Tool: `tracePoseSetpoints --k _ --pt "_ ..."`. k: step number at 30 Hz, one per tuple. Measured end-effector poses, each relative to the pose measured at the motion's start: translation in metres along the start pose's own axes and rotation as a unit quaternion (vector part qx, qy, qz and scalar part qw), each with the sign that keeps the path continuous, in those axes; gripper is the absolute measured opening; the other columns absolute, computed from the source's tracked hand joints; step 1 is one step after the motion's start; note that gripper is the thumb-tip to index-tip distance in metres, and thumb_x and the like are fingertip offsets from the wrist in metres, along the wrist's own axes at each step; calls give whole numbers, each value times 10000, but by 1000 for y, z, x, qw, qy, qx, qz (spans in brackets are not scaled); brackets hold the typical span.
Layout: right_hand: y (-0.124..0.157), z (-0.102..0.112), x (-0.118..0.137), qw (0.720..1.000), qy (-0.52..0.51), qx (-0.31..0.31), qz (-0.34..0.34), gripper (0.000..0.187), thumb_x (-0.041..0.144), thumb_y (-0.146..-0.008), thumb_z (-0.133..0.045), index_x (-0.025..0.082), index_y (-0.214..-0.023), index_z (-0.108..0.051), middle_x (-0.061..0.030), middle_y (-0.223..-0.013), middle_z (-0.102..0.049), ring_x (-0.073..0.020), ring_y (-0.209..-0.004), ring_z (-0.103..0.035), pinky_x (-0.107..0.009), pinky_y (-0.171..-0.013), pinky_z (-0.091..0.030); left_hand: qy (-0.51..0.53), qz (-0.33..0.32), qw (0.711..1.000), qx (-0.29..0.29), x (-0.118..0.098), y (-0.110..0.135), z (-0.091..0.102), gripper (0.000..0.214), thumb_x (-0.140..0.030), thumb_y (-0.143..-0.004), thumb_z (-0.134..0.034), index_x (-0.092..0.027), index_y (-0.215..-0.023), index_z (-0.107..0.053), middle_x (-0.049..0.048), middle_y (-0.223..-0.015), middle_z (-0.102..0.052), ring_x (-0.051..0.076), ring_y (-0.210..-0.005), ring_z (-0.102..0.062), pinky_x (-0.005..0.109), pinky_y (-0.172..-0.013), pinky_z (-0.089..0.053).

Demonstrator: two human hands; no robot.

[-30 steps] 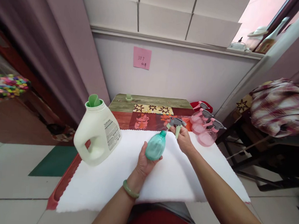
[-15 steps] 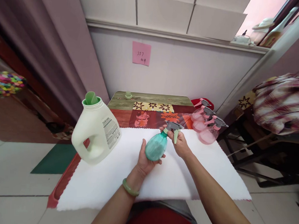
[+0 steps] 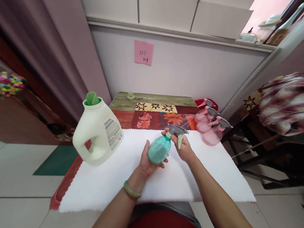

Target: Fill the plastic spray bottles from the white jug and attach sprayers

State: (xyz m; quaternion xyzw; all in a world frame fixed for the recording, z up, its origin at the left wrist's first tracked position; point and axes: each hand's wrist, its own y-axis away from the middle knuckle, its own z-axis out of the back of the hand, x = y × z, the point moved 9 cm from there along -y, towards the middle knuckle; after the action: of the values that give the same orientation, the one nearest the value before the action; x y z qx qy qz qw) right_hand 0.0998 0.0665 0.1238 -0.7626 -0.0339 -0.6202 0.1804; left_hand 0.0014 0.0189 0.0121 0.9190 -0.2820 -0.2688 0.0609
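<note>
A teal spray bottle (image 3: 159,150) with a grey and pale green trigger head is held tilted above the white cloth, its top leaning to the right. My left hand (image 3: 147,161) cups the round body from below and the left, thumb up along its side. Around the neck, just under the spray head, the fingers of my right hand (image 3: 183,148) are closed. Liquid seems to fill much of the bottle. To the left stands a large cream detergent jug (image 3: 98,134), uncapped, with a green spout in its mouth.
Three pink spray bottles (image 3: 212,135) stand at the right edge of the table. A small green cap (image 3: 130,96) sits at the back. The white cloth (image 3: 105,190) covers the front of the table. A plaid cloth (image 3: 288,106) is piled at the right.
The spray head has turned slightly, its nozzle now pointing further right. Both hands keep nearly the same hold on the bottle. The view has shifted a little.
</note>
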Motion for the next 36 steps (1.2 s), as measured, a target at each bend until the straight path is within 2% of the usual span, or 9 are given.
tracePoseSetpoints --k 7,16,19,25,31,36 --pt "1 2 0 1000 15 10 -1 268 519 -831 -774 285 -961 -775 -50 -1079 -779 -308 -1077 -683 -458 -864 -595 -4 2 1000 7 1 0 -1 877 -811 -879 -388 -53 -1228 -655 204 -877 -756 294 -661 -736 329 -414 -538" --pt "5 5 -6 1000 26 -8 11 340 539 -914 -673 278 -1125 -728 -49 -1144 -755 -286 -1057 -686 -441 -840 -612 -23 -2 1000 -16 0 1 -4 846 -813 -874 -381 -72 -1159 -673 183 -812 -743 270 -558 -704 277 -316 -419" --pt "8 7 -11 999 32 -33 16 373 550 -939 -636 266 -1169 -710 -62 -1128 -761 -277 -1066 -690 -438 -885 -600 -23 -19 999 -31 0 0 -2 822 -801 -878 -396 -75 -1150 -669 176 -797 -735 267 -533 -691 261 -301 -359" --pt "13 12 -16 993 38 -90 61 379 524 -968 -601 244 -1207 -694 -75 -1164 -755 -263 -1132 -686 -432 -1015 -526 -14 -83 993 -78 -3 0 5 660 -711 -927 -441 -123 -1122 -669 113 -806 -739 234 -588 -696 276 -404 -443" --pt "13 21 -17 991 19 -118 52 328 488 -894 -716 245 -1115 -723 -74 -1179 -755 -279 -1180 -667 -429 -992 -531 -25 -94 991 -95 -4 1 4 639 -700 -935 -455 -129 -1113 -680 113 -804 -742 232 -625 -698 284 -446 -475" --pt "16 25 -23 989 -1 -140 39 368 511 -889 -713 243 -1141 -710 -65 -1120 -771 -268 -1107 -698 -442 -991 -525 -42 -101 989 -98 -4 2 3 612 -696 -905 -532 -134 -1096 -683 119 -836 -740 235 -651 -695 294 -464 -495"
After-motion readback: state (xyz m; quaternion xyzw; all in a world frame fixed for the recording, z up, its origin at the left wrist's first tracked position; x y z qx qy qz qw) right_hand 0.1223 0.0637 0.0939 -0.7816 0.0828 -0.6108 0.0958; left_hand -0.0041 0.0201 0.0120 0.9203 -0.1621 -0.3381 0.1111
